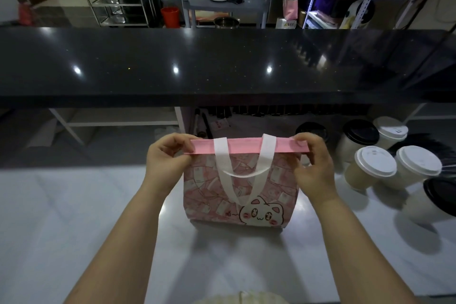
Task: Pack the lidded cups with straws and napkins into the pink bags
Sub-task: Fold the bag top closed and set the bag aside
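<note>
A pink bag (269, 190) with a cartoon cat print and white handles stands upright on the white counter (74, 217) in the middle of the head view. Its top rim is pressed flat into a pink band. My left hand (165, 158) pinches the left end of that band and my right hand (313, 163) pinches the right end. To the right of the bag stand several paper cups: two with white lids (375, 161) (418, 161) lean toward me, another white-lidded cup (389, 129) and a black-lidded cup (360, 132) behind them. What the bag holds is hidden.
A raised black countertop (222, 64) runs across just behind the bag. A cup with a black lid (441, 195) sits at the right edge. Behind the bag's right corner is another dark lid (312, 129). Shelving and a cart stand in the room beyond.
</note>
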{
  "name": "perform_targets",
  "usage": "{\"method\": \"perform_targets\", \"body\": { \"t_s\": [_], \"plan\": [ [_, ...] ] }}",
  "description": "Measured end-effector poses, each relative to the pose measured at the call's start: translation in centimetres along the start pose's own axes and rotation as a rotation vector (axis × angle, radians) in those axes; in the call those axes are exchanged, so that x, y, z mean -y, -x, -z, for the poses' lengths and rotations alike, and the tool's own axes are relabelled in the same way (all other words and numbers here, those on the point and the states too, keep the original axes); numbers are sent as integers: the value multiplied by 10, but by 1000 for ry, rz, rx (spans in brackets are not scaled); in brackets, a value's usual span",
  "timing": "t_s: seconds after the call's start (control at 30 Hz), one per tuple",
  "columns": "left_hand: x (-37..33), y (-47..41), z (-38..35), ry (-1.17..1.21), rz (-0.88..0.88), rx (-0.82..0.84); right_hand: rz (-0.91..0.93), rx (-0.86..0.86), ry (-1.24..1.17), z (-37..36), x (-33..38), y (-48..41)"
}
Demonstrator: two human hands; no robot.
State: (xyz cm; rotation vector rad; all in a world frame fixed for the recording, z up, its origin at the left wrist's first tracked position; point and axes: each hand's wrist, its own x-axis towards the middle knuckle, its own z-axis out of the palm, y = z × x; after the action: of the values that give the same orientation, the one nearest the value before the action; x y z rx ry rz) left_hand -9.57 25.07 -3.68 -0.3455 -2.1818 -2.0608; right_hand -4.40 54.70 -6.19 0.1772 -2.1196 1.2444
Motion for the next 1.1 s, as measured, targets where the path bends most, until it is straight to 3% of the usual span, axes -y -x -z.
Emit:
{"method": "perform_targets", "body": {
  "t_s": [0.1, 0.23, 0.33, 0.47, 0.57, 0.8, 0.93, 1.0, 1.1],
  "plan": [
    [2, 0, 5, -116, -64, -2, 170, 86, 129, 8, -1, -2],
    [-5, 3, 15, -288, -149, 62, 190, 126, 150, 14, 6, -1],
    [-11, 2, 17, -373, -173, 157, 95, 52, 50, 14, 17, -2],
    [-14, 1, 4, -441, -141, 50, -203, 100, -64, 9, 30, -10],
    [-13, -3, -1, -550, -190, 53, -216, 213, 152, 10, 28, -15],
    [-11, -4, -6, -800, -367, -37, -209, 147, 268, 6, 32, -16],
    [-22, -2, 4, -625, -243, 70, -118, 299, 361, 15, 41, -25],
    [-31, -2, 3, -468, -182, 124, -119, 352, 264, 18, 50, -29],
    [-46, -7, -17, -515, -281, 158, -153, 381, 96, 13, 68, -37]
  ]
}}
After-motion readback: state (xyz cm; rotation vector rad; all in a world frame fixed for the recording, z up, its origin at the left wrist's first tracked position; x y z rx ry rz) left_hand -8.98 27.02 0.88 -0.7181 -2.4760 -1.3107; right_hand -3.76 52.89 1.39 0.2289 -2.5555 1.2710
